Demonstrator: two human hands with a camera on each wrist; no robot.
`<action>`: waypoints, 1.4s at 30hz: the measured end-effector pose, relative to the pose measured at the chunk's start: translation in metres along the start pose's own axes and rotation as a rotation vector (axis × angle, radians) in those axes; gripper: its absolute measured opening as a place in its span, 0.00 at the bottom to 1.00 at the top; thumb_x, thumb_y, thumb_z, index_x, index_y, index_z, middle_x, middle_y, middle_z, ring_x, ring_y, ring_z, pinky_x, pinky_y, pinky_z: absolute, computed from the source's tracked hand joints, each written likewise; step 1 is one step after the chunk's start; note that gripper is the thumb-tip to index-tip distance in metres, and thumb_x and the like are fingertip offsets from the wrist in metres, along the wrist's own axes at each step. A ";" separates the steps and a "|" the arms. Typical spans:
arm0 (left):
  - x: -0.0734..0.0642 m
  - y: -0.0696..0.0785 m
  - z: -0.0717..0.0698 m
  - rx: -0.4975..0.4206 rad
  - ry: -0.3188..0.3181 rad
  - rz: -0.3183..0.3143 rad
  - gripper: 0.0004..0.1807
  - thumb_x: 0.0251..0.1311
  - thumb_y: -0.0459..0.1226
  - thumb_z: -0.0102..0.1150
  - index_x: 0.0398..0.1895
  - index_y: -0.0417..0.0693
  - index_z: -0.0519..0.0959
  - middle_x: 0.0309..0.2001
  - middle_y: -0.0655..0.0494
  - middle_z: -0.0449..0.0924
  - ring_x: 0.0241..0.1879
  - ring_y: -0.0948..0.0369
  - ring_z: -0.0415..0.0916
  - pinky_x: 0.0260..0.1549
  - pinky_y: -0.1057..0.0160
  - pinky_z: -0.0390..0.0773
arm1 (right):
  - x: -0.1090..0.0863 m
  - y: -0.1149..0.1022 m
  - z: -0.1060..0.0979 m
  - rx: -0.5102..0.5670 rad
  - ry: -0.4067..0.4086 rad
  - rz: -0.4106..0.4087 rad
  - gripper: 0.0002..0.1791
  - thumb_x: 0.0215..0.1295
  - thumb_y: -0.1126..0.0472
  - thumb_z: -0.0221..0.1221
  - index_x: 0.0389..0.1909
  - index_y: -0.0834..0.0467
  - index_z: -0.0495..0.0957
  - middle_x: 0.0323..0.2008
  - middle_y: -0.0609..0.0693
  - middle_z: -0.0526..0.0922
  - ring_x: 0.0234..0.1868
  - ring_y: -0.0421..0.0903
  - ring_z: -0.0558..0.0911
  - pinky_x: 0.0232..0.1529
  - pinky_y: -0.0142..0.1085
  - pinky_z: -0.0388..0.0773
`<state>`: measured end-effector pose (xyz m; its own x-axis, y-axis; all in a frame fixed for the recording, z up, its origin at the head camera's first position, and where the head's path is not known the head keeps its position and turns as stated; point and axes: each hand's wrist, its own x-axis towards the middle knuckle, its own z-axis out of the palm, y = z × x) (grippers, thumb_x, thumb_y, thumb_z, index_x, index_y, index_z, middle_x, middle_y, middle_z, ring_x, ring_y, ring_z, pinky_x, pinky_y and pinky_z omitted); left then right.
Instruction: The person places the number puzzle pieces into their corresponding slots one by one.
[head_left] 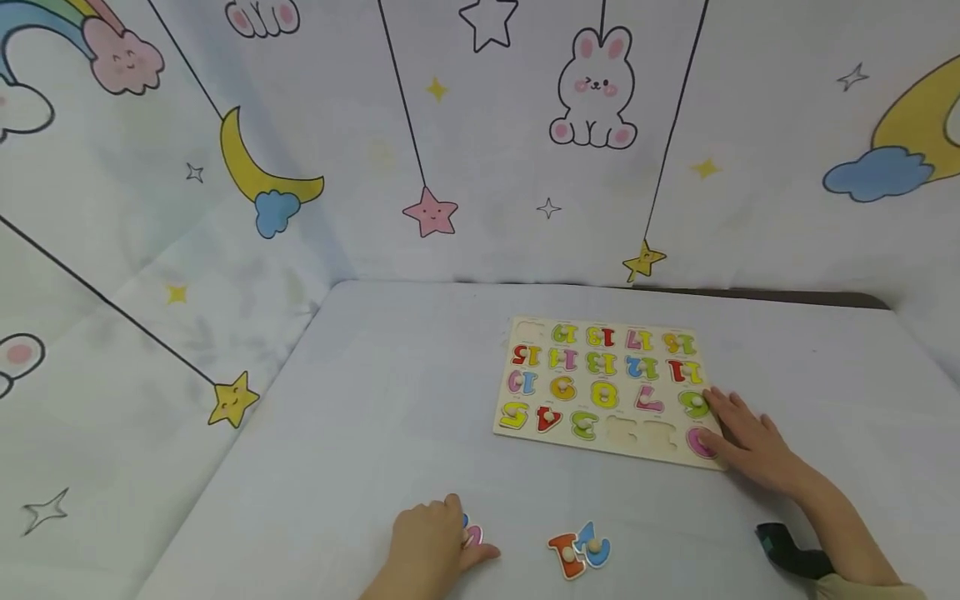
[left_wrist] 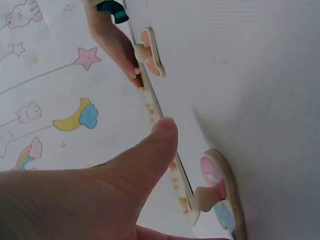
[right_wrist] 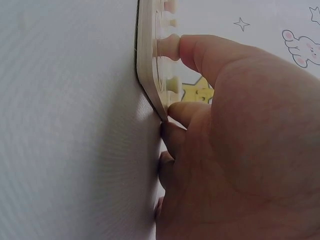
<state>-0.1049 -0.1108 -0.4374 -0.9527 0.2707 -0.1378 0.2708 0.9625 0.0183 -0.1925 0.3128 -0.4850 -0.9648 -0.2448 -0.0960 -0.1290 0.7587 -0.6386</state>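
My left hand (head_left: 429, 540) hovers over a pink-and-blue number piece (left_wrist: 227, 192) lying on the table, mostly hidden beneath it in the head view. In the left wrist view the thumb (left_wrist: 165, 132) stands apart from that piece's wooden knob. My right hand (head_left: 761, 446) rests at the near right corner of a wooden number puzzle board (head_left: 625, 398). Its thumb (right_wrist: 197, 49) touches the knob of the pink 0 piece (head_left: 701, 443), while the other fingers lie along the board's edge. Several coloured, knobbed numbers fill the board; a few recesses are bare.
An orange-red 1 piece (head_left: 570, 565) and a blue number piece (head_left: 597, 552) lie against each other between the hands. A black band (head_left: 795, 554) is around the right wrist. White cloth (head_left: 525, 117) with printed cartoon figures hangs behind the white table (head_left: 360, 400).
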 end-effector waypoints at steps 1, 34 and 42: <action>0.000 0.002 0.003 -0.008 0.023 -0.001 0.34 0.44 0.66 0.59 0.20 0.44 0.64 0.13 0.56 0.59 0.12 0.58 0.61 0.13 0.62 0.63 | 0.000 0.000 -0.001 -0.002 0.000 -0.002 0.43 0.68 0.46 0.50 0.70 0.68 0.44 0.68 0.71 0.44 0.68 0.67 0.34 0.56 0.63 0.20; 0.056 0.006 -0.013 -0.165 0.095 0.529 0.05 0.52 0.34 0.67 0.32 0.48 0.81 0.26 0.63 0.73 0.25 0.71 0.68 0.28 0.76 0.70 | 0.000 -0.004 -0.004 0.000 0.011 -0.017 0.42 0.67 0.48 0.51 0.70 0.69 0.45 0.67 0.72 0.44 0.68 0.67 0.35 0.56 0.63 0.21; 0.189 -0.019 -0.056 -0.357 0.200 0.466 0.04 0.57 0.29 0.61 0.35 0.42 0.82 0.29 0.58 0.75 0.29 0.64 0.69 0.31 0.72 0.70 | -0.001 0.001 0.004 0.005 0.024 -0.028 0.41 0.67 0.48 0.51 0.70 0.68 0.46 0.67 0.71 0.45 0.68 0.67 0.36 0.56 0.64 0.21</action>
<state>-0.2983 -0.0771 -0.4080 -0.7621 0.6294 0.1517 0.6347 0.6802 0.3668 -0.1906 0.3118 -0.4883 -0.9661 -0.2511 -0.0597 -0.1547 0.7486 -0.6448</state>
